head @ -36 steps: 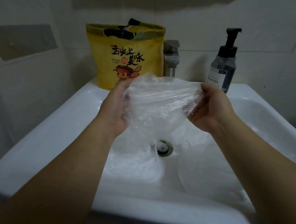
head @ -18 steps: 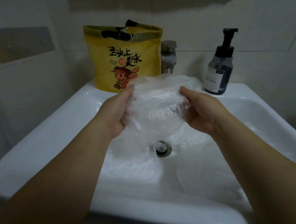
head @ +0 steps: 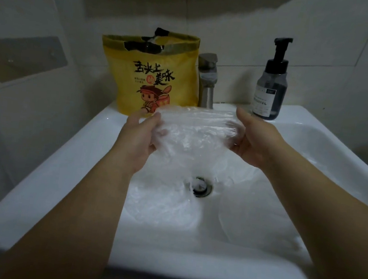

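Observation:
Over the white sink point(head: 38, 192) I hold a crumpled clear plastic bag point(head: 192, 131) between both hands. My left hand point(head: 137, 138) grips its left edge, fingers tucked inside the film. My right hand point(head: 254, 141) grips the right edge, thumb up on top. The bag sags in the middle, above the drain point(head: 201, 186). More clear plastic film point(head: 163, 207) lies in the basin below, left of the drain.
A yellow printed bag point(head: 153, 78) with a torn top stands at the back left of the sink. A steel tap point(head: 206, 80) rises behind the held bag. A dark pump bottle point(head: 271, 84) stands at the back right. Tiled walls close in behind and left.
My hands have spread apart again after closing together, stretching the plastic bag wider. The bag sits slightly lower and flatter than half a second ago.

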`<state>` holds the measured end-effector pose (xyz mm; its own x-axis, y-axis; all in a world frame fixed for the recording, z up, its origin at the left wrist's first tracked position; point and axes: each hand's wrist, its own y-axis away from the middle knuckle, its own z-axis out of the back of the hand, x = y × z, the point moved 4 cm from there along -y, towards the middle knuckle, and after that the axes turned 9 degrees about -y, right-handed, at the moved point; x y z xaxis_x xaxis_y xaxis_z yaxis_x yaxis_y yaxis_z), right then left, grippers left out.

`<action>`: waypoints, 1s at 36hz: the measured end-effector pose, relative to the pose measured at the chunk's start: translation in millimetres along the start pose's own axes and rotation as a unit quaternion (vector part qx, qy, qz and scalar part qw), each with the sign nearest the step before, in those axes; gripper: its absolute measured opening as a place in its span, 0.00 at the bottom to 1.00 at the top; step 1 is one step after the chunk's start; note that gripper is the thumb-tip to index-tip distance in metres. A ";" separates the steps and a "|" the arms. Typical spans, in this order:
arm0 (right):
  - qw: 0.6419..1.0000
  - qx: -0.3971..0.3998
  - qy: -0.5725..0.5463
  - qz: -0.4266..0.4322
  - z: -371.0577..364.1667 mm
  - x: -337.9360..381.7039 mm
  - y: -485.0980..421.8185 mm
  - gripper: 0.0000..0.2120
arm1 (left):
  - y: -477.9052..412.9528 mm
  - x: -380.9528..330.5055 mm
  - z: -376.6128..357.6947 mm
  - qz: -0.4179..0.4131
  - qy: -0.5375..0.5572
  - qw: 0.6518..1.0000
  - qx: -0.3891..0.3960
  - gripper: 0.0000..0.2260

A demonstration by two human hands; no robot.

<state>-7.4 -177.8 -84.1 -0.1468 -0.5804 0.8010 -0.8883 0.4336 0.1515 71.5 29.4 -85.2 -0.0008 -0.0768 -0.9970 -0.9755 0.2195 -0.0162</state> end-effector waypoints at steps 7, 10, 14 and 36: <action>0.994 0.083 0.065 0.022 -5.8 10.8 6.3 0.09 | 1.5 -4.5 2.7 -0.020 -0.004 1.000 0.021 0.07; 0.986 0.125 0.115 -0.003 -6.5 7.8 7.1 0.25 | 1.0 -6.0 6.2 -0.030 -0.022 0.999 0.025 0.08; 0.961 0.096 0.258 0.011 -1.3 5.3 4.6 0.30 | 0.1 -8.5 12.2 -0.063 -0.138 0.988 0.035 0.17; 0.957 0.078 0.255 0.114 1.1 15.6 3.9 0.09 | 0.7 -9.1 9.3 0.027 0.006 0.996 0.081 0.06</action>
<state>-13.6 -185.9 -71.7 -0.1481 -0.0535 0.9875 -0.9182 0.3785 -0.1172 72.8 39.3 -76.9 -0.0567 -0.0723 -0.9958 -0.9259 0.3770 0.0254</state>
